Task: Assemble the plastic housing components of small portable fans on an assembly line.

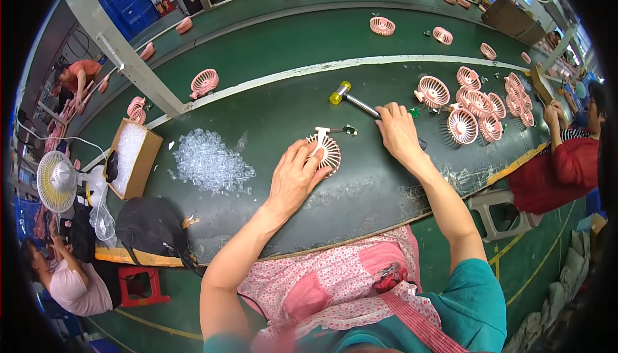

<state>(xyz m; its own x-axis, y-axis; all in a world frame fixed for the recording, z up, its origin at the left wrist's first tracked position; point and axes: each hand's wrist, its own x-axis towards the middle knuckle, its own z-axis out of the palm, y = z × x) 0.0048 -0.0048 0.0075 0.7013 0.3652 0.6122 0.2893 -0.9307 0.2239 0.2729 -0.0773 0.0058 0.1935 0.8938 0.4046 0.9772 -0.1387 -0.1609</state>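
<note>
My left hand (295, 171) is closed over a pale pink round fan housing (331, 154) lying on the green work surface. A small circuit board (349, 130) on wires sticks out beside the housing's neck. To the right, my right hand (399, 133) grips a mallet (362, 105) with a metal shaft and a yellow, clear-ended head. The mallet lies low over the surface, its head pointing far left. The grip end shows partly behind my wrist. A green circuit board (414, 113) is next to my right fingers.
Clear small plastic parts (209, 160) form a pile at left, beside a cardboard box (147, 163) and a black cap (151, 223). Several pink fan housings (463, 125) cluster at right. Beyond a pale rail (283, 72) runs a green conveyor (290, 40). A person in red (560, 166) sits at right.
</note>
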